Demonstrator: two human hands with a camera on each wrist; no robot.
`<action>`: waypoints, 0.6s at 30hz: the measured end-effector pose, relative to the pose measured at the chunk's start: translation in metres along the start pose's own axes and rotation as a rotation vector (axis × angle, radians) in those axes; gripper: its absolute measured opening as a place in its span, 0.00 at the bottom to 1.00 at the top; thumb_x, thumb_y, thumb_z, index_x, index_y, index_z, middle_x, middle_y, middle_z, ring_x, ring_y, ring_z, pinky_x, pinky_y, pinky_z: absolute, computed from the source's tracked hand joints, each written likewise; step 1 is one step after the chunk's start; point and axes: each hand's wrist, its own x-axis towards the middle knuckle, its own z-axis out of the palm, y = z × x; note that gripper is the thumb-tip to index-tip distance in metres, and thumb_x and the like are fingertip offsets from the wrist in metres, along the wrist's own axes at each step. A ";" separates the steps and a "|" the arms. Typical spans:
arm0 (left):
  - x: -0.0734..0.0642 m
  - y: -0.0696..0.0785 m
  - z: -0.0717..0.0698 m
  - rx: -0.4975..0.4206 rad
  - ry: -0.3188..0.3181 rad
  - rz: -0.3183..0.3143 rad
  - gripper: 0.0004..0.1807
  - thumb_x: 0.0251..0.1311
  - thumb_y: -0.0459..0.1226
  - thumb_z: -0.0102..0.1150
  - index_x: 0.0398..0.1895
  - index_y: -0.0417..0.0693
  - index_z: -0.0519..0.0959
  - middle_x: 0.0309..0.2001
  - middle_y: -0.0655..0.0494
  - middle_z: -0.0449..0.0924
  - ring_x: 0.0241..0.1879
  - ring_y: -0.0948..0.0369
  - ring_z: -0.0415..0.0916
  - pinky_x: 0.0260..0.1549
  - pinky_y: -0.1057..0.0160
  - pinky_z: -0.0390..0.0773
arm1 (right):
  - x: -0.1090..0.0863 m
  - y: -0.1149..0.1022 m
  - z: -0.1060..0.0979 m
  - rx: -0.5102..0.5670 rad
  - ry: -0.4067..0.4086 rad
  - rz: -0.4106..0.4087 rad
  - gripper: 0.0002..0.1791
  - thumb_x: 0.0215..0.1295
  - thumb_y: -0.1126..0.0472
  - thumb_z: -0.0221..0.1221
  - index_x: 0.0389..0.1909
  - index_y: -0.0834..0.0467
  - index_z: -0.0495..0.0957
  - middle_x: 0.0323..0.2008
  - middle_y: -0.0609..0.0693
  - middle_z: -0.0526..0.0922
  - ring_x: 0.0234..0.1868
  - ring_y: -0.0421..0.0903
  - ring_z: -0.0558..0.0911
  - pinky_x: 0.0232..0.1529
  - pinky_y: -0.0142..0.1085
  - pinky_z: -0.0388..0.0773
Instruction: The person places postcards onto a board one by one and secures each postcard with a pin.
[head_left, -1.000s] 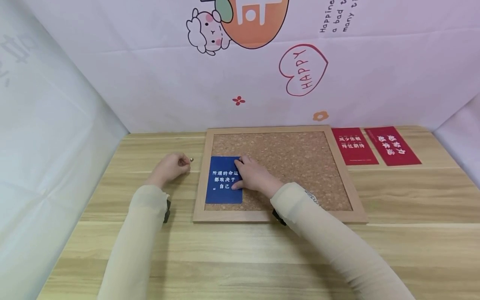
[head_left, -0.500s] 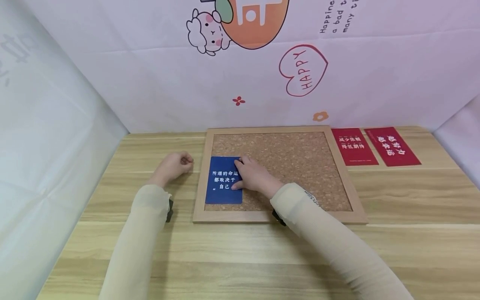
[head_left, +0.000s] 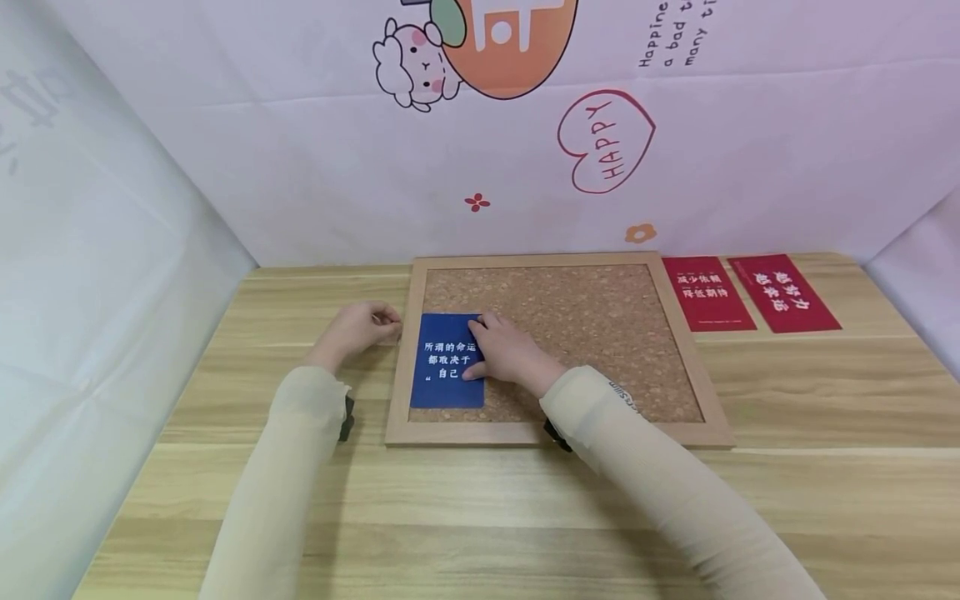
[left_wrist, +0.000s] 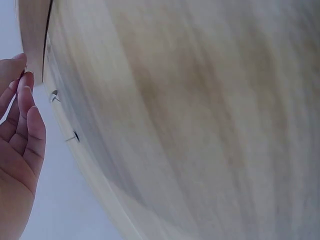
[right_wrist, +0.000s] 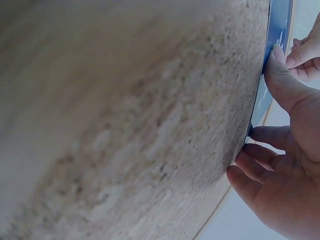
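My left hand (head_left: 354, 332) is beside the left edge of the framed cork board (head_left: 570, 333). Its thumb and forefinger pinch a tiny dark thumbtack (left_wrist: 22, 74), mostly hidden by the fingertips. Two more thumbtacks, one silvery (left_wrist: 55, 96) and one dark (left_wrist: 76, 136), lie on the table past that hand. On the board's left part lies a blue card (head_left: 447, 387) with white writing. My right hand (head_left: 512, 352) rests on the card's right edge, thumb and fingers spread over card and cork.
Two red cards with white writing lie on the wooden table (head_left: 480, 517) right of the board, one close by its frame (head_left: 716, 308) and one farther right (head_left: 787, 292). A white printed cloth (head_left: 315, 183) hangs behind the table, and white cloth covers the sides.
My left hand has moved right, up to the board's frame. A shiny tack seen beside its fingers a second ago is now hidden in the head view. The right hand and card stay put.
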 end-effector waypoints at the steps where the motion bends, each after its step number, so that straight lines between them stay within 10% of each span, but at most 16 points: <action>1: 0.000 0.002 0.000 -0.001 -0.001 0.000 0.12 0.63 0.36 0.56 0.45 0.38 0.80 0.44 0.42 0.82 0.46 0.50 0.77 0.52 0.52 0.77 | 0.000 0.000 0.000 -0.001 -0.001 0.000 0.47 0.59 0.44 0.62 0.73 0.62 0.53 0.73 0.60 0.55 0.74 0.57 0.56 0.72 0.49 0.60; 18: 0.006 0.017 0.003 0.008 -0.004 0.050 0.16 0.68 0.37 0.51 0.55 0.39 0.77 0.52 0.40 0.80 0.50 0.48 0.78 0.52 0.52 0.78 | 0.000 0.000 0.000 -0.004 0.000 0.000 0.47 0.59 0.43 0.62 0.72 0.62 0.54 0.73 0.60 0.55 0.74 0.56 0.56 0.72 0.49 0.60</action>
